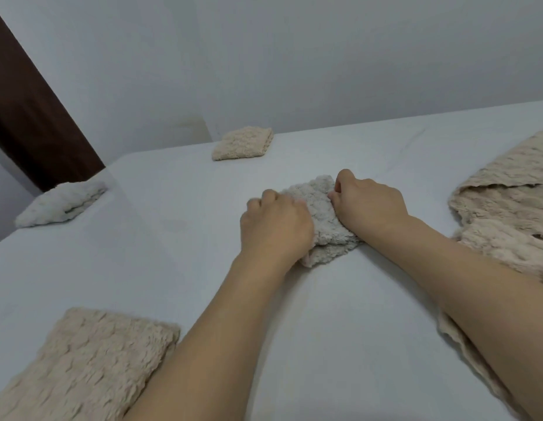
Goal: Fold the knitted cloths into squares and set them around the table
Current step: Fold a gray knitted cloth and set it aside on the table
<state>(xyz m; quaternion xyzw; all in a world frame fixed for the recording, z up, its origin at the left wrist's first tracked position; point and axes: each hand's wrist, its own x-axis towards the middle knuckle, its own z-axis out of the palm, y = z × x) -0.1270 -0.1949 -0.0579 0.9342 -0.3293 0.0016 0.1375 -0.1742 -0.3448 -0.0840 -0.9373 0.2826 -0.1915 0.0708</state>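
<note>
A small grey-white knitted cloth [317,205], folded into a thick square, lies at the middle of the white table [173,238]. My left hand [274,226] grips its left edge with curled fingers. My right hand [367,202] pinches its right and far edge. Three folded squares sit around the table: a beige one [243,143] at the far edge, a white one [62,203] at the left edge, and a larger beige one [85,366] at the near left.
A pile of unfolded beige knitted cloths [507,214] spreads over the right side of the table and runs under my right forearm. A pale wall stands behind the table, with a dark brown door frame [30,117] at the left.
</note>
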